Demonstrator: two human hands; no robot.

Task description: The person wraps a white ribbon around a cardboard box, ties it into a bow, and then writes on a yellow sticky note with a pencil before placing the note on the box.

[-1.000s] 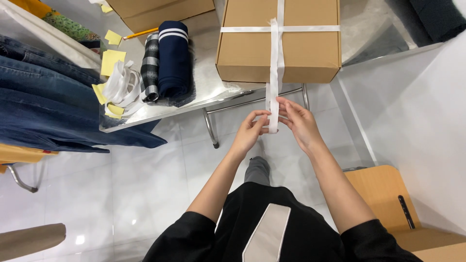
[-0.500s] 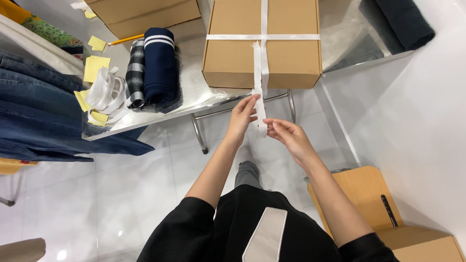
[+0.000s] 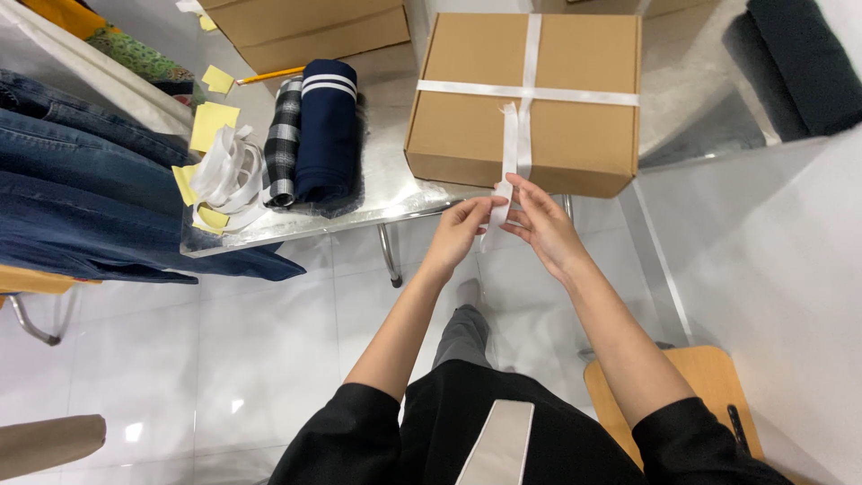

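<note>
Far left, folded blue jeans [image 3: 81, 198] are lying at the end of the shiny desk [image 3: 386, 193], with yellow sticky notes [image 3: 208, 126] and a loose heap of white ribbon [image 3: 229, 171] beside them. Next, two rolled cloths are resting side by side, one checked [image 3: 283, 139], one navy [image 3: 328, 130]. Toward the right, a brown cardboard box [image 3: 467, 135] is sitting at the desk's front edge, crossed by white ribbon [image 3: 530, 94]. The ribbon's loose end is hanging down the box's front face, and both hands are meeting on it just below the box. The left hand [image 3: 462, 224] is pinching it narrowly; the right hand [image 3: 543, 220] is gripping it beside it. A strong pull could likely drag the box off the edge or shift the ribbon off centre.
</note>
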